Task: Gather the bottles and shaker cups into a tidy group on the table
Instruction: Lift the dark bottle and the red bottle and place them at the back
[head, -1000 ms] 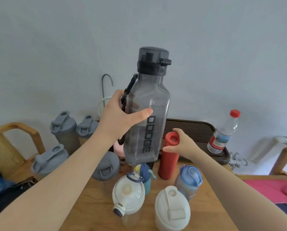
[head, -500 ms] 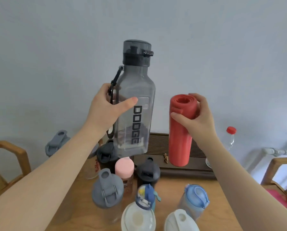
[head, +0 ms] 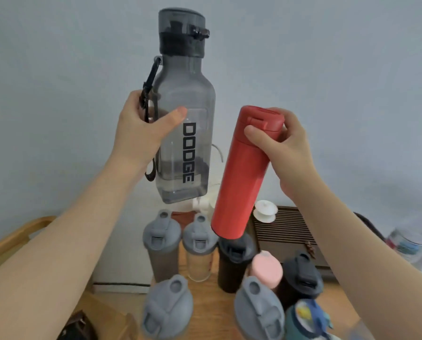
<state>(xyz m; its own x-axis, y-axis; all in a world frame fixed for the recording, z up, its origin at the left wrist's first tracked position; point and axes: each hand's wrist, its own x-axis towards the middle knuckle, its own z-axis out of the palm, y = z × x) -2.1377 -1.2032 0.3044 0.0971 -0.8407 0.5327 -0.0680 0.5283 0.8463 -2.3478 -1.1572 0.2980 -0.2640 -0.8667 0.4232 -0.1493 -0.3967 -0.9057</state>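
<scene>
My left hand [head: 143, 128] grips a tall smoky-grey square bottle [head: 187, 94] marked DODGE, held upright high above the table, its black strap under my fingers. My right hand [head: 283, 146] grips the top of a red flask [head: 241, 177], lifted and tilted with its base toward the left. Below on the wooden table [head: 205, 303] stand several shaker cups with grey lids [head: 161, 238], a black-lidded cup [head: 235, 251], a pink-capped bottle [head: 266, 269], another black-lidded cup [head: 301, 274] and a dark teal bottle [head: 305, 317].
A dark slatted tea tray [head: 288, 229] with a small white lidded cup [head: 265, 211] sits at the back right. A clear water bottle with a red cap [head: 415, 239] stands at the far right. A wooden chair arm [head: 16, 236] shows at the left.
Both hands have risen: the grey bottle went higher, and the red flask came up off the table and now tilts. The view has shifted forward over the cups.
</scene>
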